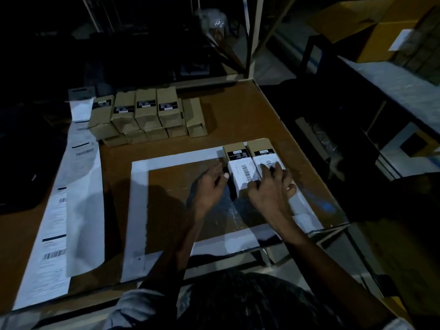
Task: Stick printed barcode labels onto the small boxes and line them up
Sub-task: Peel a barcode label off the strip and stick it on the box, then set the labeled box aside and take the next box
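Nearest of all is the person's own lap and grey sleeve, dim and cut off by the bottom edge, and from there both forearms reach out over the brown table. Along its near left side runs a long strip of printed barcode labels, curling back toward the far edge, so plenty of labels look unused. In front of the person a white-taped square outline marks the work area. At its far right corner the left hand rests with relaxed, open fingers against the side of the left labelled box, while the right hand lies spread, fingers fairly straight, pressing on the white label of the right labelled box. Those two sit side by side, touching, each showing a white barcode sticker below a black printed panel; I'd say they are done or nearly so, the row only begun. Farther back stands a stack of small brown boxes, showing only black panels, seemingly waiting their turn. How many lie underneath I cannot count. Beyond the table the room is too dark to read; a cardboard carton shows at the upper right.
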A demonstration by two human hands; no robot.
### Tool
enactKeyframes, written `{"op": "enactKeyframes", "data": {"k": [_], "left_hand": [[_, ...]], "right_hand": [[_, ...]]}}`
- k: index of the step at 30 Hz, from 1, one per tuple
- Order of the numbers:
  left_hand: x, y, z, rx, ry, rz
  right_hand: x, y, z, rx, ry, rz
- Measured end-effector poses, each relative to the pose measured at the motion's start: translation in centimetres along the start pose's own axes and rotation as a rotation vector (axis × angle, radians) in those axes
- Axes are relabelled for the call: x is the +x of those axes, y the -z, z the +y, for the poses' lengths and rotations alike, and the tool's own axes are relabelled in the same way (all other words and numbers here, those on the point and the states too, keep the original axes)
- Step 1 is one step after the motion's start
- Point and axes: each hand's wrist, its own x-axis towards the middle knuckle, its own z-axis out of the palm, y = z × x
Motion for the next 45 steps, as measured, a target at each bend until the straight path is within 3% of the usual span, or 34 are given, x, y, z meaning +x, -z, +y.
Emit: {"op": "enactKeyframes", "data": {"k": [12, 17, 22, 30, 35, 45], "left_hand": [[0.1, 9.6, -4.9, 0.124, 0.107, -0.049], [-1.0, 13.4, -6.2, 0.096, 0.007, -0.021], [0.1, 15.9, -8.8, 0.057, 0.060, 0.007], [2.7, 17.8, -9.3, -0.295, 0.338, -0.089], [3.4, 18.5, -8.3, -0.253, 0.388, -0.150], [3.0, 17.1, -9.5, -0.218, 0.350, 0.022]], "right_hand": [[-2.0, -2.2, -7.6, -0.062, 0.010, 0.117], [-2.6, -3.7, -10.6, 0.033, 0.078, 0.077], [-0.7, -4.7, -13.3, 0.097, 0.185, 0.035], [7.5, -7.4, -17.7, 0.250, 0.105, -0.030], [12.7, -9.7, -20.3, 0.357, 0.032, -0.058], [16.9, -12.0, -20.6, 0.216, 0.051, 0.013]]}}
